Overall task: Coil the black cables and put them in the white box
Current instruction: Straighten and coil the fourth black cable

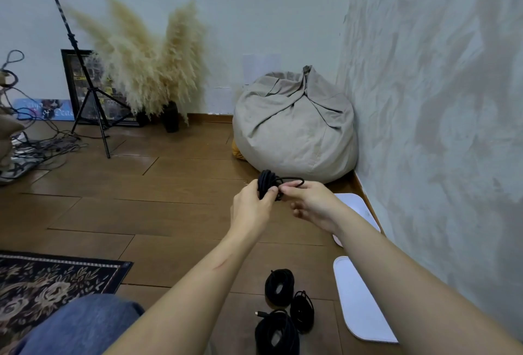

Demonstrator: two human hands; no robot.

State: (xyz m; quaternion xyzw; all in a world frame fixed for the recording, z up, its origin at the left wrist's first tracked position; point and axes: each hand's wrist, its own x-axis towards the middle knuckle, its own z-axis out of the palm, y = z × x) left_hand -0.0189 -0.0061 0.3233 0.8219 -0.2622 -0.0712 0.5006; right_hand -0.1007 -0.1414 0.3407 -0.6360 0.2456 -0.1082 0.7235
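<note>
Above the brown wooden floor [169,201], your left hand [250,209] curls its fingers [270,194] round the coiled black cable [266,180] while your right hand [310,203] pinches its loose tail. Slacken either grip and the coil may spring apart before reaching the white rounded box [362,306], near right.

Grey beanbag [294,125] sits on wooden floor [141,201] beside textured wall [438,85].

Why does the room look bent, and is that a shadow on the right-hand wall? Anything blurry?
Head view: the wide lens bows the room and tilts the light stand; a soft shadow lies on the right wall; the pampas grass looks smeared; the left hand and right hand gripping the black cable look sharp; faint glare on the floor.
</note>
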